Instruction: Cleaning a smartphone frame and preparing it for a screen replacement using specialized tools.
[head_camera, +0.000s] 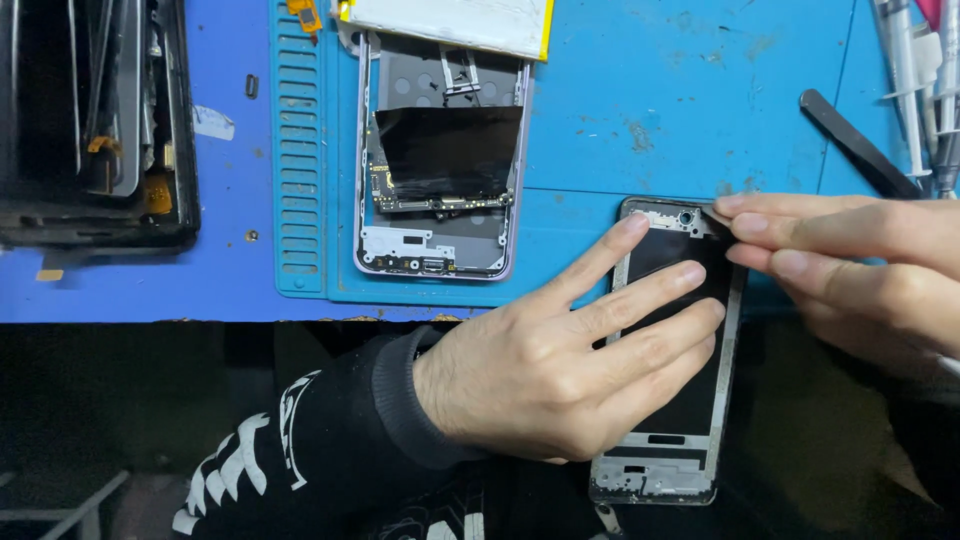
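Left hand (545, 365) lies flat, fingers spread, pressing down on the phone frame (672, 440), not curled round anything; index tip reaches the frame's upper left corner, other fingertips sit across the dark middle panel. Right hand (850, 260) comes in from the right edge, fingers pinched together on the frame's top right corner; something thin seems to be between the tips, can't tell what. Phone frame lies lengthwise, top end on the front edge of the blue mat (640, 110), lower half hanging off the mat edge over the dark lap area, bottom end uncovered near the lower picture edge. Left sleeve (330, 440) black with white print, enters from bottom left. Opened phone body (440, 160) lies well apart to the upper left on the mat, black sheet over its middle, circuit board showing below it, a white battery (450, 20) with yellow edge overlapping its top. Ribbed mat strip just left of that. Black tray (95, 120) with parts at far left, apart from both hands. Black pry tool (850, 140) and syringes (910, 80) in the upper right, near above the right hand. Bare mat between the two phones gives open room; right side tight with tools.
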